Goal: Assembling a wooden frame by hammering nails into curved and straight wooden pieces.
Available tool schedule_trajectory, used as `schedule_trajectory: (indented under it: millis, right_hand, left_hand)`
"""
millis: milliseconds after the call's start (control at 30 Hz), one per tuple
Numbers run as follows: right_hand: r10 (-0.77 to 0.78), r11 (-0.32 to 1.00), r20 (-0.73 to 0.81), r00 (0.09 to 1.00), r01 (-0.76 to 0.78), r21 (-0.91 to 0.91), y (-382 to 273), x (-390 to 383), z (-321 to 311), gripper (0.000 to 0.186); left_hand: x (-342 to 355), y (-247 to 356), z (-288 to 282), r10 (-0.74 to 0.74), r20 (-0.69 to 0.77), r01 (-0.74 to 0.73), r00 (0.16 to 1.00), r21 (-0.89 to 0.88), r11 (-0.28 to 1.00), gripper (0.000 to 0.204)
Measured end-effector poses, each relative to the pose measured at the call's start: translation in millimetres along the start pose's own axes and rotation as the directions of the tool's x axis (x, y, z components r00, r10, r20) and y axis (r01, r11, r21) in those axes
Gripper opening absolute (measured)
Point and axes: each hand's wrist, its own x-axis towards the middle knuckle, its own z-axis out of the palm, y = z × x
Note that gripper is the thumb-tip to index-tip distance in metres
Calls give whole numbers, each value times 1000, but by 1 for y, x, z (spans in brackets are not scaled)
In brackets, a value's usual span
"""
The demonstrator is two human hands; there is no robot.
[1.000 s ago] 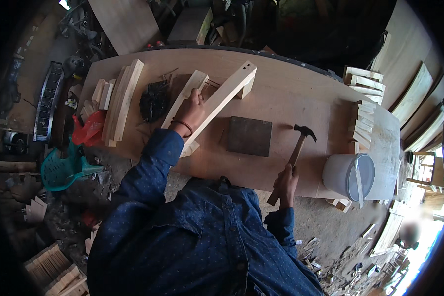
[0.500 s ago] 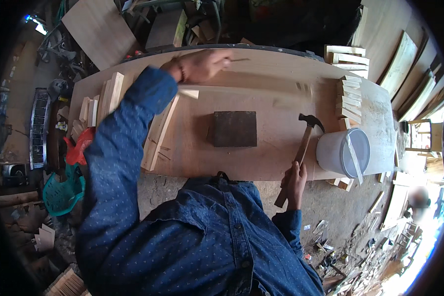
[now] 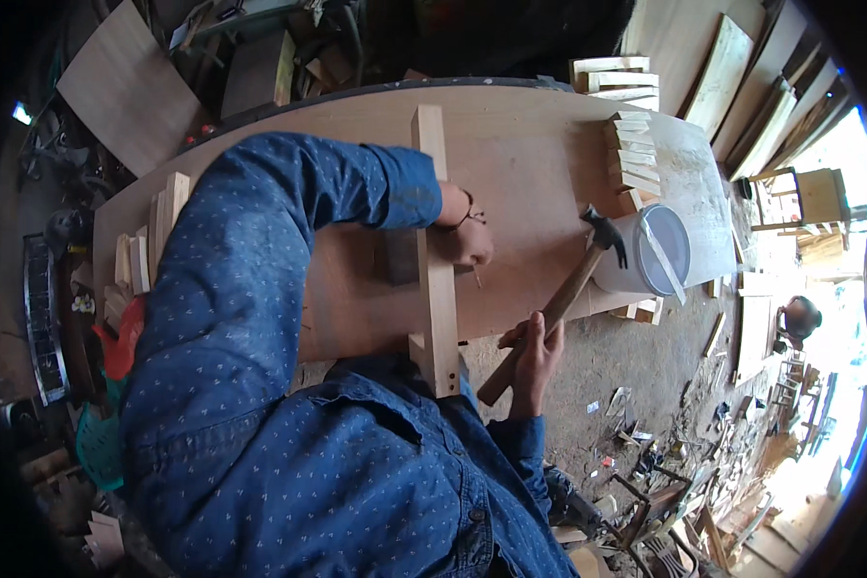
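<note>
Wooden frame piece (image 3: 435,260) now lies 12-to-6 across plywood bench (image 3: 530,164). Left hand (image 3: 467,236), previously reaching at 12, presses it, fingers curled. Right hand (image 3: 533,352) stays clenched round claw hammer (image 3: 559,301), 4 o'clock.

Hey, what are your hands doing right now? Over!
Left hand pressing the long wooden strip on the bench. Right hand gripping the hammer, head raised. White bucket close beside hammer head.

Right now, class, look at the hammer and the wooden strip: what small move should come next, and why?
Probably bring the hammer across toward the left hand. That hand rests on the wooden strip lying across the table, apparently steadying something small beside it, while the right hand holds the hammer raised and well off to the side.
</note>
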Motion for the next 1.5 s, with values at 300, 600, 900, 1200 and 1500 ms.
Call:
schedule_trajectory:
  millis: [300,600,900,1200,1500]
  right_hand:
    - [233,926,92,968,-250,281,48,-25,40,31]
    - [405,872,206,891,-444,208,39,-38,63,30]
    - [400,808,455,795,-541,235,49,-57,118,33]
    - [445,841,377,812,-524,136,37,1,38,30]
    - [398,897,207,894,-426,117,30,7,-24,29]
  left_hand:
    - [-47,33,22,-344,-570,393,746,-40,919,15]
    - [-22,79,98,-637,-503,112,-584,-827,550,11]
    - [-80,40,127,-746,-638,-146,-191,-733,664,18]
    - [-115,39,111,-783,-540,269,-309,-839,473,13]
    - [-82,57,80,-649,-577,518,-496,-796,313,13]
